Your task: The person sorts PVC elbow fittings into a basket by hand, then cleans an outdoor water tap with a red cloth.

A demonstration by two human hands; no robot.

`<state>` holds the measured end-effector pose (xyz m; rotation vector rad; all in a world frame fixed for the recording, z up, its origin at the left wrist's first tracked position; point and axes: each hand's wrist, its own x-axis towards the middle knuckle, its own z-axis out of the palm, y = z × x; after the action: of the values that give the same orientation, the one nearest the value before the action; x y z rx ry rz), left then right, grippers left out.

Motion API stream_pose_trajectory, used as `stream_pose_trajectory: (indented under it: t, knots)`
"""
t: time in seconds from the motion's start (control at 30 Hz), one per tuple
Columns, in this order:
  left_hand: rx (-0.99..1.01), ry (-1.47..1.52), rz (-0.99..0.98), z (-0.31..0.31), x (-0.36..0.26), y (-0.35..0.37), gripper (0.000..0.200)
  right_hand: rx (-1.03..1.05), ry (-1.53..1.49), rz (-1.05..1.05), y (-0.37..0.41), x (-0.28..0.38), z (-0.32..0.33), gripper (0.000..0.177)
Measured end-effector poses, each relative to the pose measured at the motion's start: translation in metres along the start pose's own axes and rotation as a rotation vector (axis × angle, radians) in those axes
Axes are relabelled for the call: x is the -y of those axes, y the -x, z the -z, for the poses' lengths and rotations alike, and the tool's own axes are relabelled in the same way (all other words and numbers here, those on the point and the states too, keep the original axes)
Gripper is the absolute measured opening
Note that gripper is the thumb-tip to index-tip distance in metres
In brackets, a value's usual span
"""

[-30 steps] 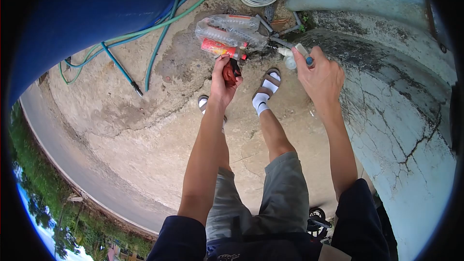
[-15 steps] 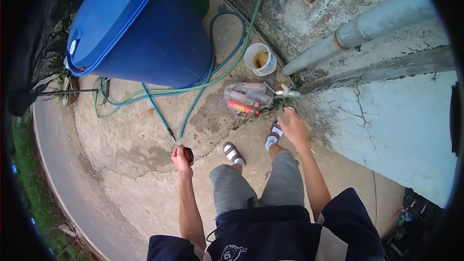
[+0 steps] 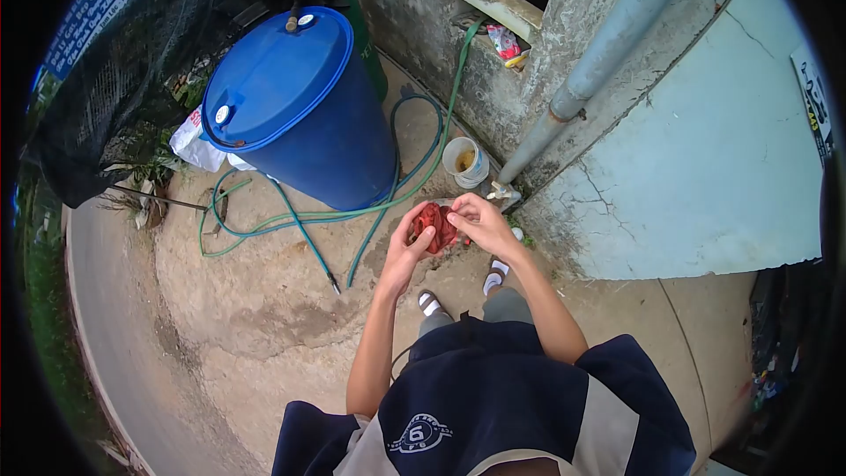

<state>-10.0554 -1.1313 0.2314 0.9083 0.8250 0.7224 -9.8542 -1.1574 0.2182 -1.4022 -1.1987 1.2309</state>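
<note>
In front of my body both hands meet at a crumpled, shiny red plastic bag [image 3: 434, 227]. My left hand [image 3: 409, 245] grips it from the left, thumb across its front. From the other side, my right hand [image 3: 481, 224] pinches its upper right edge between thumb and fingers. The clear bundle of plastic bottles on the ground behind them is mostly covered by my hands. Just past my right hand a tap [image 3: 504, 191] sticks out low by the wall, beside a white bucket [image 3: 472, 174] with brownish contents.
A big blue drum [image 3: 308, 123] stands at the back left, with a green hose [image 3: 421, 178] and a blue-green hose [image 3: 304, 234] looped on the concrete. On the right a grey pipe [image 3: 586, 75] leans along the wall [image 3: 670, 185]. Black netting [image 3: 132, 62] hangs at the left.
My left hand has come up and inward with the red bag, which is now more spread out. My right hand has moved from near the tap to grip it too. The view has tilted up.
</note>
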Motion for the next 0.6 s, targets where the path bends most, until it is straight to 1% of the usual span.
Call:
stream_pose_trajectory:
  t: [0.03, 0.1, 0.13, 0.17, 0.23, 0.27, 0.3, 0.33, 0.37, 0.43, 0.5, 0.53, 0.6]
  knots:
    - [0.012, 0.009, -0.008, -0.002, -0.006, 0.000, 0.047, -0.050, -0.153, -0.025, -0.004, -0.010, 0.004, 0.017]
    - [-0.039, -0.037, -0.049, -0.001, -0.004, -0.006, 0.048, -0.215, -0.201, -0.028, -0.005, 0.003, 0.012, 0.016]
    - [-0.052, -0.075, -0.060, 0.005, 0.004, -0.011, 0.048, -0.219, -0.360, -0.035, -0.003, 0.011, 0.013, 0.016]
    - [-0.067, -0.112, -0.076, 0.006, 0.002, -0.016, 0.048, -0.225, -0.445, -0.018, -0.004, 0.018, 0.012, 0.016]
    - [-0.109, -0.051, -0.067, 0.005, 0.007, -0.017, 0.049, -0.236, -0.617, -0.005, 0.000, 0.024, 0.006, 0.016]
    - [-0.149, -0.036, -0.086, 0.003, 0.009, -0.018, 0.049, -0.210, -0.692, 0.064, -0.006, 0.019, 0.007, 0.025]
    - [-0.193, -0.021, -0.106, 0.004, 0.014, -0.018, 0.049, -0.218, -0.651, 0.045, -0.009, 0.025, 0.008, 0.029]
    - [-0.230, -0.124, -0.156, 0.014, 0.028, -0.025, 0.042, -0.224, -0.612, 0.027, -0.014, 0.031, 0.010, 0.032]
    - [-0.200, -0.161, -0.159, 0.028, 0.043, -0.032, 0.038, -0.231, -0.573, 0.010, -0.019, 0.036, 0.011, 0.036]
    - [-0.132, -0.242, -0.160, 0.053, 0.063, -0.040, 0.029, -0.256, -0.478, 0.058, -0.032, 0.038, 0.014, 0.034]
    - [-0.230, -0.158, -0.088, 0.049, 0.048, -0.029, 0.022, -0.270, -0.399, 0.125, -0.038, 0.051, 0.019, 0.028]
    - [-0.275, -0.118, -0.050, 0.046, 0.039, -0.024, 0.022, -0.276, -0.350, 0.160, -0.041, 0.056, 0.022, 0.031]
    - [-0.360, -0.155, -0.072, 0.052, 0.039, -0.026, 0.027, -0.319, 0.001, 0.222, -0.050, 0.060, 0.031, 0.032]
